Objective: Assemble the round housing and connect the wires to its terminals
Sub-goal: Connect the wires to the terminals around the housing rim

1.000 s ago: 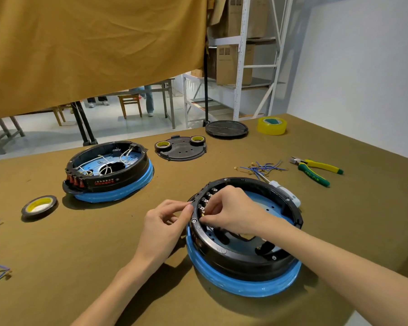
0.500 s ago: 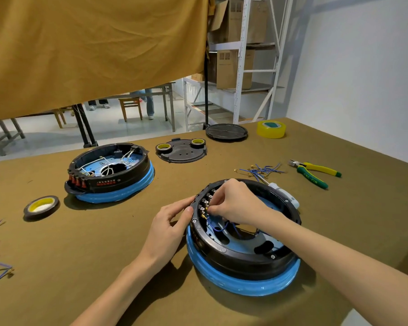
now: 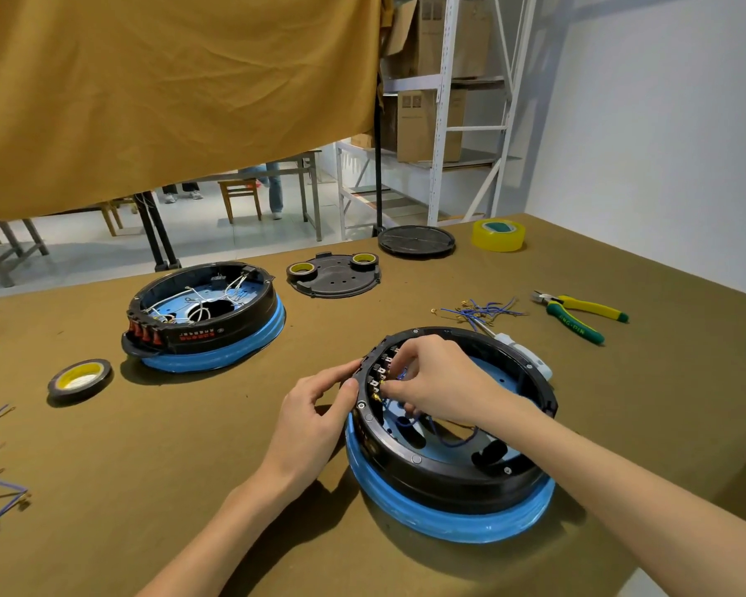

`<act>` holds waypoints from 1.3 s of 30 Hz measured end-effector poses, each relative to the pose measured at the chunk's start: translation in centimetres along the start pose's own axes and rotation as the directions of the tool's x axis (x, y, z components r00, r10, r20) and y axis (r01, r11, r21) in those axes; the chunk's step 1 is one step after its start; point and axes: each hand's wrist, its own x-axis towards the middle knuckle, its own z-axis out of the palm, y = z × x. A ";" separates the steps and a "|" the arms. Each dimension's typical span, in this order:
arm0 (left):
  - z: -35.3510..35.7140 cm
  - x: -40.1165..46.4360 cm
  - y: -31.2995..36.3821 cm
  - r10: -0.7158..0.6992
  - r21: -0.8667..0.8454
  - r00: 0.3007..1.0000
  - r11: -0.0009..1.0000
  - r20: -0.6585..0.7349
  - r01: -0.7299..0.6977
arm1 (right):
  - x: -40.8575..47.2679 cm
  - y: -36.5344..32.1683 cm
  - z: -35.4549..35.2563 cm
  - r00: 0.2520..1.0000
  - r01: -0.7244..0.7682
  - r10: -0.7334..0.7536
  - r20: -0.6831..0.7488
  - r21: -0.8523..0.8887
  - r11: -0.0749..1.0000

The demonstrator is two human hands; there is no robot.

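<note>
Blue wire [image 3: 451, 439] was pinched by the right hand [image 3: 442, 387] at the terminals [image 3: 380, 379] inside the near round housing [image 3: 448, 463], braced outside by the left hand [image 3: 315, 417]; spare wires [image 3: 479, 310] lay unconnected on the table [image 3: 147, 445].

The left hand [image 3: 315, 417] is resting palm-down with the thumb and fingers curled toward each other. Its fingertips [image 3: 349, 387] are pressing against an outer rim. The left forearm is extending from the lower edge of the frame, angled up and to the right. The right hand [image 3: 442, 383] is reaching in from the lower right, with the wrist bent and the knuckles facing up. Its fingers [image 3: 395, 366] are pinching together at the tips, pointing left and downward. Both forearms are bare.
</note>
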 end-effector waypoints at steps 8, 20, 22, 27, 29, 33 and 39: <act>-0.1 -0.1 0.2 -0.012 0.009 1.000 1.000 0.013 0.011 | -0.4 -0.7 0.5 0.997 0.072 -0.071 0.006 -0.052 0.996; -0.1 0.0 0.0 -0.018 0.018 1.000 1.000 0.020 0.017 | 0.2 -0.9 0.3 0.995 0.066 -0.066 0.075 0.003 0.998; -0.1 -0.1 0.0 -0.008 0.015 1.000 1.000 0.012 0.008 | 0.3 -0.4 -1.1 0.995 0.038 -0.041 0.090 0.038 0.999; 0.1 0.6 1.0 -0.017 -0.085 0.997 0.996 0.071 0.023 | 0.6 1.2 -3.3 0.999 0.023 -0.024 -0.026 -0.040 0.999; 0.3 0.8 1.3 -0.019 -0.133 0.993 0.991 0.112 0.034 | 0.7 1.1 -2.7 0.999 0.041 -0.040 0.010 -0.068 0.997; 0.2 0.9 0.8 -0.016 -0.146 0.992 0.989 0.129 0.035 | 1.5 0.5 -1.5 0.998 0.056 -0.055 0.016 -0.118 0.991; 0.1 0.9 0.5 -0.015 -0.122 0.991 0.992 0.133 0.032 | 2.4 0.3 -0.4 0.998 0.055 -0.057 -0.009 -0.165 0.985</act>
